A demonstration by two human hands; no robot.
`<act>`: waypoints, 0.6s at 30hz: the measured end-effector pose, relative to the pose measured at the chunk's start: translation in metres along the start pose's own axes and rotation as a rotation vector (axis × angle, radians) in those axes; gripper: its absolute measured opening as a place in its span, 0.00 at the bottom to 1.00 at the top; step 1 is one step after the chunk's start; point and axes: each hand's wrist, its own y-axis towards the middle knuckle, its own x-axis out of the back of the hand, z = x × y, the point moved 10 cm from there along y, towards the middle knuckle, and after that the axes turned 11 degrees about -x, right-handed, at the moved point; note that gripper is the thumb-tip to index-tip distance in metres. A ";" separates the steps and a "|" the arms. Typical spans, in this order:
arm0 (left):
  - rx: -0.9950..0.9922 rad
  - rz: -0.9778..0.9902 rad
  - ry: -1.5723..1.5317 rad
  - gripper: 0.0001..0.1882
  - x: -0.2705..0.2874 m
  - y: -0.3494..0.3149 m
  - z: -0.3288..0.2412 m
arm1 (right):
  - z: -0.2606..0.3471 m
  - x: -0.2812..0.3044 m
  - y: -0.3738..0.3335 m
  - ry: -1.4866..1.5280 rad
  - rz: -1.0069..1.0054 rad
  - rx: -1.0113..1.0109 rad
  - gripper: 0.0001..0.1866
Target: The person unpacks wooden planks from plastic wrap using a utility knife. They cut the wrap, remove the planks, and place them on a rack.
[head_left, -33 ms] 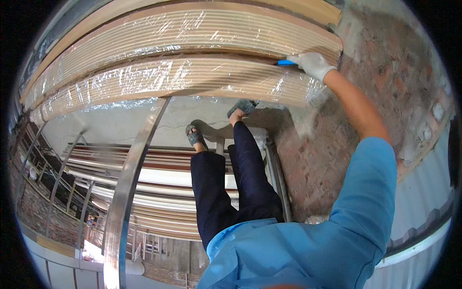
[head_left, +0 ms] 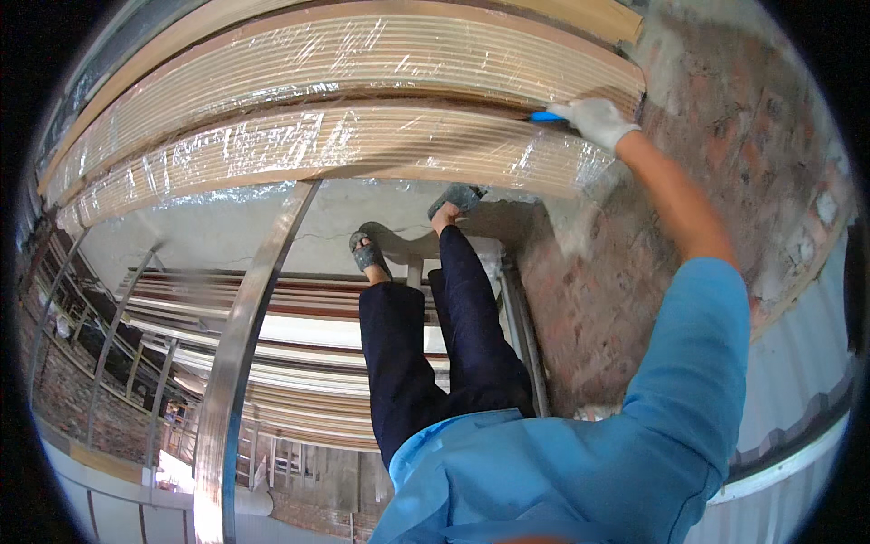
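Observation:
My right hand [head_left: 598,123], in a white glove, reaches to the right end of the stacked boards. Its fingers are closed on a slim blue tool [head_left: 546,117] whose exact kind I cannot make out. The tool lies over the gap between two stacks of thin, light tan boards, both wrapped in clear shiny film. One is the nearer stack [head_left: 381,150]; the other is the farther stack [head_left: 362,59]. Loose film bunches at the nearer stack's right end, just below my hand. My left hand is outside the picture.
A bare metal beam [head_left: 237,354] rises at the left, between me and the stacks. Long boards in several colours [head_left: 299,331] lie on a rack at the lower left. A rough brick wall [head_left: 589,308] stands close on the right.
My right hand and the blue tool have shifted slightly to the right. The stacks stay where they were.

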 end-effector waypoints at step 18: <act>0.005 -0.011 0.005 0.16 0.006 -0.002 0.012 | 0.107 0.093 -0.008 -0.119 -0.285 0.139 0.22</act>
